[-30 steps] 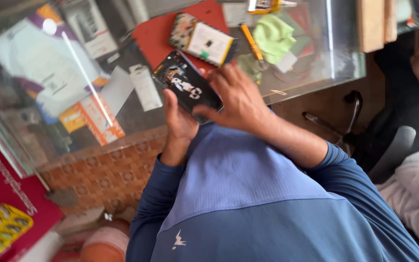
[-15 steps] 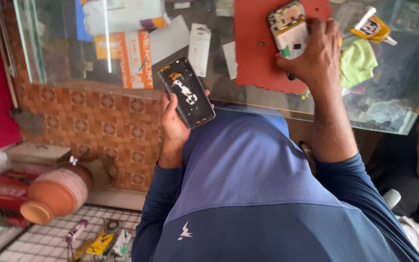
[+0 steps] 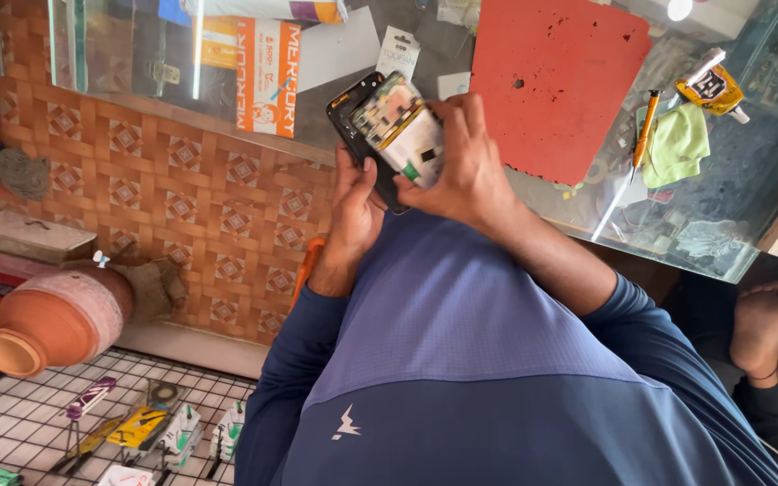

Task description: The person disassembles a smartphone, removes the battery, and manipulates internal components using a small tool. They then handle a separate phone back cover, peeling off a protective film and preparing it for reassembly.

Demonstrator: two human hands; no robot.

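My left hand [image 3: 353, 211] grips a black phone shell [image 3: 349, 106] from below, upright against the edge of the glass counter [image 3: 731, 211]. My right hand [image 3: 470, 171] holds a second phone part with exposed circuit boards and a white battery [image 3: 400, 126]. That part is pressed flat against the face of the black shell. My right fingers wrap over its right edge. Both hands meet just above my blue shirt.
A red work mat [image 3: 560, 81] lies on the counter to the right, with an orange screwdriver [image 3: 646, 126], a green cloth [image 3: 677, 144] and a yellow tube [image 3: 713, 85] beyond it. A clay pot [image 3: 56, 315] and a wire rack [image 3: 11, 423] sit lower left. Another person's bare foot [image 3: 763, 324] is at right.
My right hand has come back from the red mat carrying the exposed phone part and has laid it onto the black shell in my left hand. The view has shifted down and left.
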